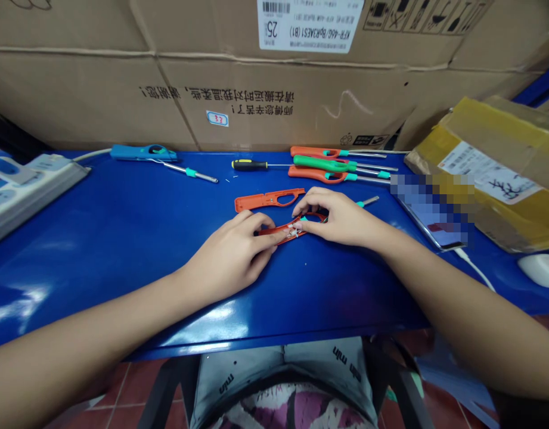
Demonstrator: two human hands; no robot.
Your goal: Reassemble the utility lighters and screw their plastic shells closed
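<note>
An opened orange gas lighter (pixel 281 235) lies near the middle of the blue table, its small white and teal inner parts showing. My left hand (pixel 236 247) closes round its left end, with fingertips pressed at the inner parts. From the other side, my right hand (pixel 339 217) pinches at the parts near the trigger loop; its fingertips partly cover them. The lighter's metal tube (pixel 370 201) sticks out beyond my right hand. Just behind my hands lies the loose orange shell half (pixel 269 199), inner side up.
Behind are a yellow-black screwdriver (pixel 250 165), a green lighter (pixel 323 162), orange lighters (pixel 314 174) and a blue lighter (pixel 142 153). A power strip (pixel 37 179) stands left. A phone (pixel 430 214), a taped parcel (pixel 493 173) and a white mouse (pixel 541 269) lie right. A large carton (pixel 122 89) walls off the back.
</note>
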